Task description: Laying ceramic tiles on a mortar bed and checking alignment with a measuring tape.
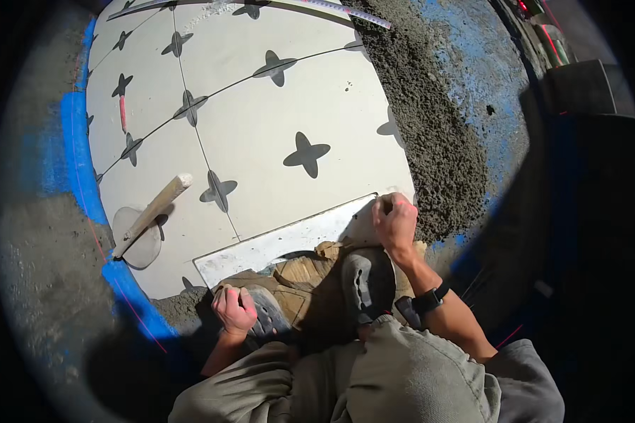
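Observation:
A white, tile-like slab (275, 243) lies slantwise in front of my feet, along the near edge of the laid floor tiles (254, 127). Its near side shows a dark curved area. My right hand (396, 222) is closed at the slab's right end, fingers curled over the corner. My left hand (234, 310) is closed by its lower left corner, and what the fingers grip is partly hidden. A mallet (152, 215) with a pale wooden handle and a round whitish head rests on the tiles at the left.
Damp grey mortar (437, 141) runs along the tiles' right side. A long measuring strip (331, 7) crosses the far end. A red marker-like stick (123, 113) lies on the tiles. Blue strips (77, 155) border the left side. My shoes (365, 285) rest on brown cardboard-like material (307, 278).

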The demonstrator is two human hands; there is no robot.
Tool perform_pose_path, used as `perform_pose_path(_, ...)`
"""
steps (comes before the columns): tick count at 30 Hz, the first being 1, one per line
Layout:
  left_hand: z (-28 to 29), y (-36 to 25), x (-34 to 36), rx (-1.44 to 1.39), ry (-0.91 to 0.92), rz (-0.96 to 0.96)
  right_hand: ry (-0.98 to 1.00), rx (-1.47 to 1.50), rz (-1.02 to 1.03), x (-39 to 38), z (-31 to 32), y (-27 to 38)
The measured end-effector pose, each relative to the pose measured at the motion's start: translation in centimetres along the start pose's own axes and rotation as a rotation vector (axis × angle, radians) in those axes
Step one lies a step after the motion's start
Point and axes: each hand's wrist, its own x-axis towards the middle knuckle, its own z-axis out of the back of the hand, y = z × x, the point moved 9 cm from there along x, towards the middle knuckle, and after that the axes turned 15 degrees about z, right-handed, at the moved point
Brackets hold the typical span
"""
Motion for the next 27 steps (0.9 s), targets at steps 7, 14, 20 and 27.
perform_pose_path(7, 0.4, -0.1, -0.2, -0.018, 0.010, 0.002, -0.048, -0.010, 0.036, -0.2, 0.1, 0.6)
perform_pose_path(14, 0.2, -0.2, 0.0, -0.030, 0.007, 0.001, -0.061, 0.071, -0.049, 0.1, 0.0, -0.3)
perform_pose_path(20, 0.2, -0.2, 0.2, -0.014, 0.001, -0.006, -0.088, 0.143, -0.198, -0.5, 0.2, -0.9)
perform_pose_path(27, 0.1, -0.3, 0.4, -0.020, 0.007, 0.006, -0.065, 0.078, -0.110, 0.4, -0.1, -0.8)
